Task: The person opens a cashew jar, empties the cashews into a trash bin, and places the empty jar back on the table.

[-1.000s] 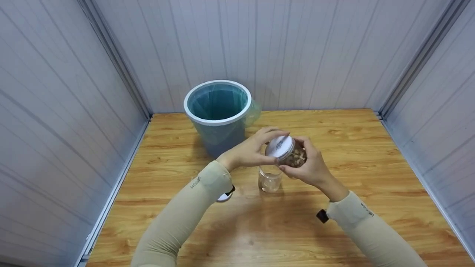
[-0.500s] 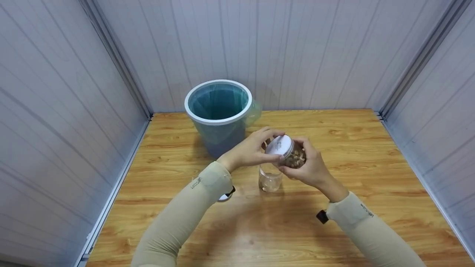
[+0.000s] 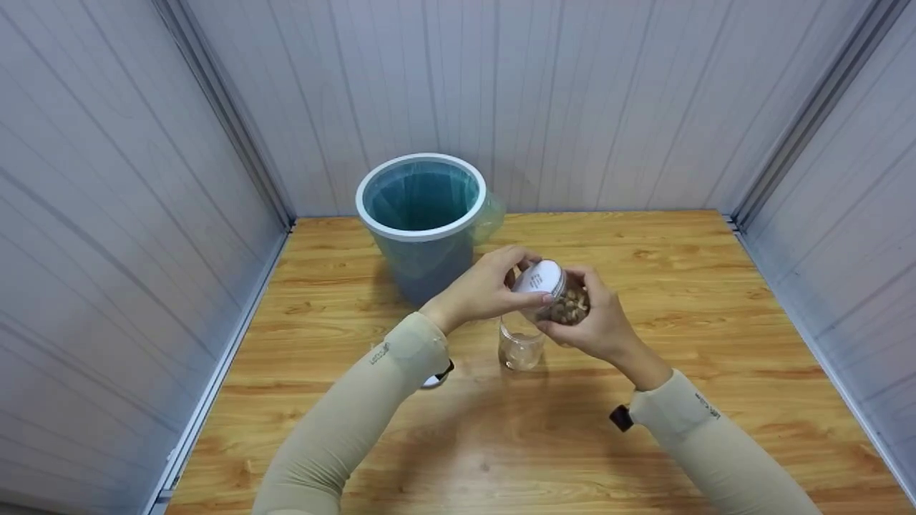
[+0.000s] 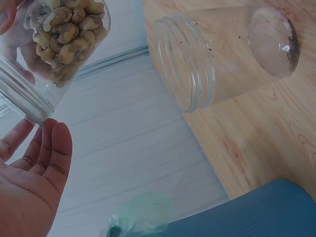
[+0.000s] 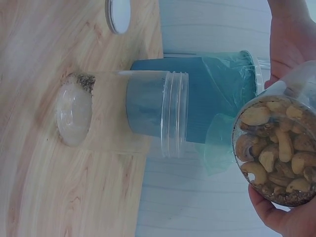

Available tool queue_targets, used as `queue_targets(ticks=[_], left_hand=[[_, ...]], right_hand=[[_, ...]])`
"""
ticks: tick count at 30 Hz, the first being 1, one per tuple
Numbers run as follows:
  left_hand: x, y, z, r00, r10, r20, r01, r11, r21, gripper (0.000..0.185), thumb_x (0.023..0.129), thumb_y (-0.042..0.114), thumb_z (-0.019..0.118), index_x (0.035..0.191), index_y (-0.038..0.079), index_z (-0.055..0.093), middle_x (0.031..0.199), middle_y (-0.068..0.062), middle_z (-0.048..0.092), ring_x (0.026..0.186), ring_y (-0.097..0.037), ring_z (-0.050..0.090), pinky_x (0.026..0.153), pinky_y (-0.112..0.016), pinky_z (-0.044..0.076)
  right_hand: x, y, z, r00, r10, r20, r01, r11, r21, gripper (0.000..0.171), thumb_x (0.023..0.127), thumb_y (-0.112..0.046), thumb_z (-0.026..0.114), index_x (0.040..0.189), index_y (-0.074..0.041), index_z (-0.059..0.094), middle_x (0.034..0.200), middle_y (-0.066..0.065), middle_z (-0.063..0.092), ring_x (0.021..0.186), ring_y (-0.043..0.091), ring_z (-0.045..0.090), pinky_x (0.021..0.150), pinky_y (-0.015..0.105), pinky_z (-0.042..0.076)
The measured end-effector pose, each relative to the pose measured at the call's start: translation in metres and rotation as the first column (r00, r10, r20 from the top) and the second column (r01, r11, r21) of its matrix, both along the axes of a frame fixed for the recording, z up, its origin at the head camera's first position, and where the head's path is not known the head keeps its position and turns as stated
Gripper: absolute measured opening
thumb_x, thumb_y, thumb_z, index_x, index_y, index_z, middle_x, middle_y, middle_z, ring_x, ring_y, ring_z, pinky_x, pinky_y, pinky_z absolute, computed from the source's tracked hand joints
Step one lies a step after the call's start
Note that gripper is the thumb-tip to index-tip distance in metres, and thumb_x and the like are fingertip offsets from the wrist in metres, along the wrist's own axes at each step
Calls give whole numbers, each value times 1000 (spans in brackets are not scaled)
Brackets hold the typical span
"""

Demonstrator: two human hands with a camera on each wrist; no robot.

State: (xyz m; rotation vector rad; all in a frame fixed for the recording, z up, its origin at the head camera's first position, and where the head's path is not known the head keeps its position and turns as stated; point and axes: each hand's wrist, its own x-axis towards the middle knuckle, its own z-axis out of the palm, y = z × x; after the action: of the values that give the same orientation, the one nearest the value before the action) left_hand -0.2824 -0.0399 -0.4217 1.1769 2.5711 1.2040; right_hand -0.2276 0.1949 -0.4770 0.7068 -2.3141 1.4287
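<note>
Above the table my right hand (image 3: 605,322) grips a clear jar of cashews (image 3: 570,304), tilted with its top toward the left. On the jar sits a white lid (image 3: 540,277), whose rim my left hand (image 3: 483,290) holds between thumb and fingers. The cashews (image 5: 281,153) lie against the jar's bottom in the right wrist view, with dark crumbs among them. Just below the hands a second clear jar (image 3: 521,350) stands upright without a lid. Dark bits (image 5: 85,82) cling at its bottom. Its mouth is partly hidden by the hands in the head view.
A blue bin (image 3: 429,265) with a white rim and green liner bag (image 3: 489,218) stands behind the left hand. Another white lid (image 5: 118,16) lies on the wooden table (image 3: 680,300), partly covered by the left sleeve in the head view. Pale panel walls enclose the back and sides.
My left hand has turned the lid on the cashew jar, its thumb moving right along the rim and the printing rotating. The right hand keeps the jar in nearly the same spot.
</note>
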Motion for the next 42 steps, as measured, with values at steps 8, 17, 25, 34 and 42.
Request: queue_targets(ticks=[8,17,25,34,42], left_hand=[[-1,-8,1,985,-149,82,144,987,65,81,97,38,77,167,15,42,159,-9,50,141,-23,53,110,-45,56],[-2,-14,3,968,-229,105,221,972,82,91,85,18,75,169,14,40,165,-10,45,147,-22,46,117,-46,51],[-1,-16,8,977,-187,105,189,982,-11,92,81,15,77,167,22,45,167,-4,45,146,-21,46,117,-44,50],[0,-16,7,979,-183,87,183,983,1,84,84,27,79,162,12,50,150,-8,55,129,-22,56,109,-47,57],[1,-16,3,983,-137,118,138,990,-1,76,91,34,82,160,15,53,143,-3,61,119,-17,59,105,-39,59]], right_hand=[[0,1,2,1000,-4,-3,4,1000,11,74,78,-9,95,138,6,54,127,21,69,111,26,68,91,23,60],[1,1,1,1000,2,3,-2,1000,19,74,78,-9,95,139,5,55,129,19,68,112,25,67,91,24,59],[1,0,0,1000,25,-15,-25,999,27,76,77,-11,96,139,5,55,128,21,68,111,26,68,90,27,61],[1,0,-1,999,30,-23,-29,999,35,74,77,-11,96,137,4,56,125,18,71,109,24,68,89,28,61],[4,2,-2,1000,27,0,-27,999,36,74,77,-10,96,138,1,56,127,17,70,109,24,68,90,28,61]])
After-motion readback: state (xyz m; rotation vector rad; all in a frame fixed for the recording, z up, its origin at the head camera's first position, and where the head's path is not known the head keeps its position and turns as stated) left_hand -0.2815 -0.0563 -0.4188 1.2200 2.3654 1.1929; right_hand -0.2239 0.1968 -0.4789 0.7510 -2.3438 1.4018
